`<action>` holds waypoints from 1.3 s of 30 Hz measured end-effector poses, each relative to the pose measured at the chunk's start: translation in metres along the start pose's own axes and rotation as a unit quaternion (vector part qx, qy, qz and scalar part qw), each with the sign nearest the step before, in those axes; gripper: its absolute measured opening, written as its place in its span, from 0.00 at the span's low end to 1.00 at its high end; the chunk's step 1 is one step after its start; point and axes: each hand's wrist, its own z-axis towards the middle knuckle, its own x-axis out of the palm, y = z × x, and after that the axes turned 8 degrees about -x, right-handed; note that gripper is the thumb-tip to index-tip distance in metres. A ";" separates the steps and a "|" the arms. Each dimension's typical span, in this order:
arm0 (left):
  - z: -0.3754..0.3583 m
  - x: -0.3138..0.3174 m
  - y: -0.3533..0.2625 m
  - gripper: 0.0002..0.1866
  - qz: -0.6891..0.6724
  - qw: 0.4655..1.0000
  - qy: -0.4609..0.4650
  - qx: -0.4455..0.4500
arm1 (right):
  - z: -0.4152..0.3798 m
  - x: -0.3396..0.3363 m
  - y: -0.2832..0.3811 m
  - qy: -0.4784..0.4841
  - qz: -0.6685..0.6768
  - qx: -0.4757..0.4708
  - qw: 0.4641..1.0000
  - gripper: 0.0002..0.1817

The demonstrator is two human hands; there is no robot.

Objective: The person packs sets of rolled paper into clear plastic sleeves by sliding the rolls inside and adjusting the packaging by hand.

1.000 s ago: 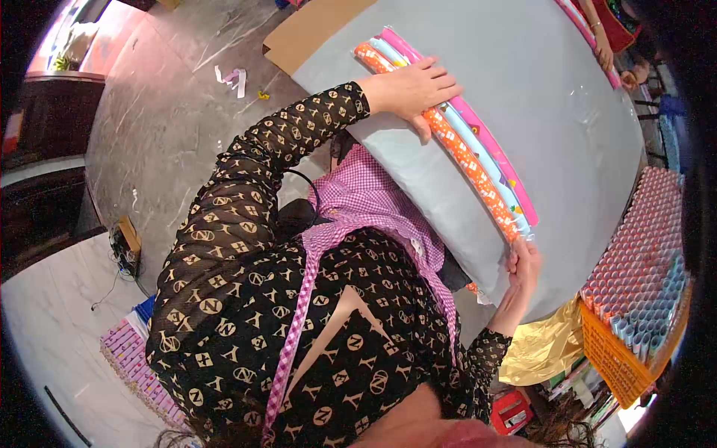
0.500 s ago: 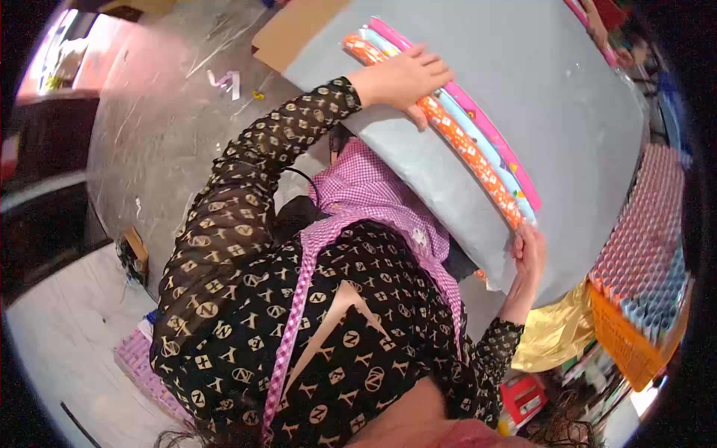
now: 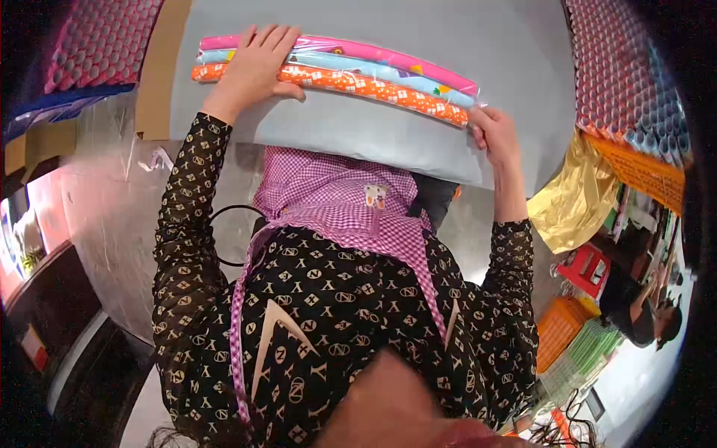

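Observation:
Three long rolls of patterned wrapping paper lie side by side in clear film on the grey tabletop: a pink roll [image 3: 403, 60], a light blue roll [image 3: 373, 72] and an orange roll [image 3: 358, 84] closest to me. My left hand [image 3: 258, 71] rests flat across their left part, fingers stretched over all of them and thumb apart on the near side. At the right end, my right hand [image 3: 493, 134] has its fingers closed at the tip of the orange roll, on the clear plastic wrap [image 3: 478, 103] there.
The grey tabletop [image 3: 328, 127] has a cardboard piece [image 3: 157, 75] along its left edge. Bundled rolls [image 3: 627, 82] stand in an orange crate [image 3: 635, 168] on the right, beside gold sheeting [image 3: 575, 198]. More bundled rolls [image 3: 104, 45] are at left. Another person [image 3: 642, 306] is at far right.
My view has turned, so the rolls now lie nearly level across it. Both hands keep about the same places on the bundle, left on top and right at the end.

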 end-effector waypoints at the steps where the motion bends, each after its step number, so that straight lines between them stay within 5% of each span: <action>1: -0.001 -0.001 0.000 0.62 0.004 1.000 0.001 -0.003 | 0.002 0.000 -0.001 0.001 0.012 0.004 1.000 0.13; 20: -0.004 -0.008 -0.019 0.61 0.045 0.999 -0.012 -0.011 | 0.012 0.005 -0.010 -0.006 0.063 0.022 0.998 0.11; 28: 0.014 0.014 -0.063 0.45 -0.002 0.997 -0.066 0.026 | 0.001 -0.005 -0.001 0.081 -0.072 -0.002 0.994 0.13; 38: 0.012 0.012 -0.064 0.44 0.041 0.997 -0.059 0.007 | -0.024 -0.090 -0.028 0.014 -0.207 -0.005 0.978 0.10; 39: 0.012 0.012 -0.064 0.44 0.054 0.997 -0.055 0.008 | -0.027 -0.092 -0.033 -0.026 -0.256 -0.104 0.961 0.10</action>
